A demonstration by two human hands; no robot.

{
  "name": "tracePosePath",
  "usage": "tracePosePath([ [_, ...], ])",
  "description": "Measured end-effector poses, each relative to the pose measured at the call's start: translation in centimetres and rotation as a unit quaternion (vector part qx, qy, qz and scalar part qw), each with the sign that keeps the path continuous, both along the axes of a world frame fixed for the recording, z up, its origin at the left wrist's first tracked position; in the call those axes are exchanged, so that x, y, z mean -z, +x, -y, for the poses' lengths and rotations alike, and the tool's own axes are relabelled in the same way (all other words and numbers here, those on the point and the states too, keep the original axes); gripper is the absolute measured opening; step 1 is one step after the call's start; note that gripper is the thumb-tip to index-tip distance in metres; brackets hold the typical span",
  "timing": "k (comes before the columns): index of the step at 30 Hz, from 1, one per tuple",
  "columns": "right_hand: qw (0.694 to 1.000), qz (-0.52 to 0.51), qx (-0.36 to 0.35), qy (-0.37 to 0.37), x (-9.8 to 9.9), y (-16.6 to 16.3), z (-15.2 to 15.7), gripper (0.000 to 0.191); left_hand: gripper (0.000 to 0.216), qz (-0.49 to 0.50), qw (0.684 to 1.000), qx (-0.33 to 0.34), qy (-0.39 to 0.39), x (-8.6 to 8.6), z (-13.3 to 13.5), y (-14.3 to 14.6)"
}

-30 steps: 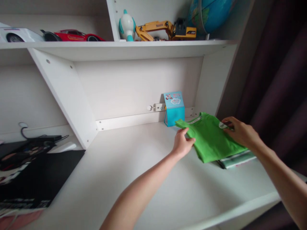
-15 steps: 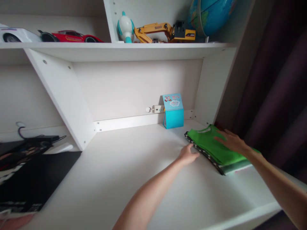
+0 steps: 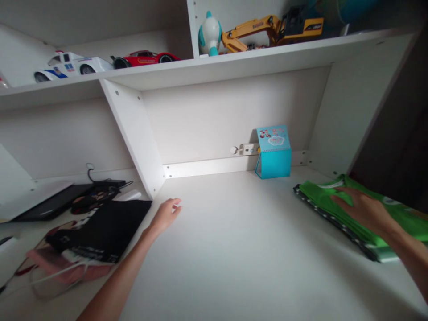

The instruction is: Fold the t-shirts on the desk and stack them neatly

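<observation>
My right hand point(image 3: 363, 208) lies flat with spread fingers on a folded green shirt point(image 3: 394, 214), the top piece of a small pile of folded clothes point(image 3: 337, 221) at the right side of the white desk point(image 3: 240, 249). My left hand point(image 3: 166, 214) hovers over the desk's middle-left, fingers loosely curled and empty, a short way from a black garment point(image 3: 103, 229) that lies on other clothes, a pink one point(image 3: 60, 267) among them.
A small blue paper bag point(image 3: 274, 154) stands against the back panel beside a white socket. A slanted white divider point(image 3: 135, 133) splits the desk niche. Toy cars point(image 3: 100, 62), a toy excavator point(image 3: 270, 29) and a white-teal figure point(image 3: 210, 34) stand on the shelf above. A dark laptop point(image 3: 50, 205) lies far left.
My left hand left the folded pile and swung left toward the black garment. My right hand stayed flat on the green shirt. The view turned to the left.
</observation>
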State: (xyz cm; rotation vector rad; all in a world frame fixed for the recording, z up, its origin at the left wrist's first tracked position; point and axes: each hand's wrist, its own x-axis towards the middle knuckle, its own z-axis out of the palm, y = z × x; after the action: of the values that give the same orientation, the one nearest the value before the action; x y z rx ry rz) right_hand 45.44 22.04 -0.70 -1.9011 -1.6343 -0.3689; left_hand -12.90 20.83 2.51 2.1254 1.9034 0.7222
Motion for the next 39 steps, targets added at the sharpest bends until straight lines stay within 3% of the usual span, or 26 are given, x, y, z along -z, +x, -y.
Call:
tracePosePath([
  [4,0.993,0.009,-0.116,0.001,0.3,-5.9,-0.1,0.029,0.031,-0.207,0.959,-0.195,-0.004,-2.0,1.3,-7.4],
  [8,0.974,-0.005,-0.224,-0.034,1.1,-11.4,-0.5,0.031,0.025,-0.251,0.929,-0.258,-0.086,-1.5,1.8,-10.3],
  [11,0.961,-0.007,-0.275,-0.038,1.3,-12.9,-0.7,0.032,0.029,-0.256,0.921,-0.274,-0.103,-0.7,1.6,-10.4],
  [15,0.959,-0.014,-0.282,-0.023,1.2,-12.5,-0.1,0.034,0.032,-0.283,0.917,-0.265,-0.096,-0.5,1.2,-10.2],
  [18,0.959,-0.034,-0.28,-0.026,1.5,-12.0,0.4,0.035,0.024,-0.254,0.925,-0.271,-0.082,-1.3,1.0,-9.9],
  [21,0.952,-0.086,-0.288,-0.058,1.4,-12.5,0.9,0.036,0.024,-0.188,0.943,-0.275,0.004,-3.1,1.8,-7.2],
  [23,0.932,-0.152,-0.312,-0.103,0.7,-14.0,1.6,0.038,0.024,-0.135,0.962,-0.221,0.09,-4.3,3.4,-3.2],
  [24,0.912,-0.195,-0.337,-0.132,0.1,-15.2,2.1,0.039,0.024,-0.107,0.972,-0.164,0.132,-4.8,4.6,-0.7],
  [26,0.838,-0.302,-0.405,-0.207,-1.3,-17.9,3.6,0.047,0.024,-0.063,0.98,-0.029,0.184,-5.2,7.3,4.8],
  [28,0.74,-0.396,-0.468,-0.277,-2.6,-20.7,5.3,0.058,0.022,-0.049,0.981,0.11,0.152,-4.8,10.0,9.9],
  [30,0.681,-0.435,-0.506,-0.302,-3.7,-22.9,6.9,0.061,0.016,-0.067,0.959,0.27,0.055,-3.9,12.2,13.5],
  [32,0.682,-0.413,-0.53,-0.288,-4.3,-24.2,8.2,0.055,0.008,-0.084,0.912,0.401,-0.025,-3.2,13.5,15.4],
  [34,0.705,-0.362,-0.548,-0.268,-4.7,-24.7,9.2,0.038,0.007,-0.071,0.882,0.462,-0.055,-3.2,13.7,15.9],
  [37,0.724,-0.301,-0.563,-0.262,-5.4,-24.5,10.7,0.015,0.019,0.028,0.9,0.435,-0.016,-4.7,12.5,15.5],
  [39,0.724,-0.276,-0.563,-0.287,-6.0,-24.2,11.9,0.014,0.037,0.111,0.9,0.421,0.014,-6.0,11.4,15.2],
])
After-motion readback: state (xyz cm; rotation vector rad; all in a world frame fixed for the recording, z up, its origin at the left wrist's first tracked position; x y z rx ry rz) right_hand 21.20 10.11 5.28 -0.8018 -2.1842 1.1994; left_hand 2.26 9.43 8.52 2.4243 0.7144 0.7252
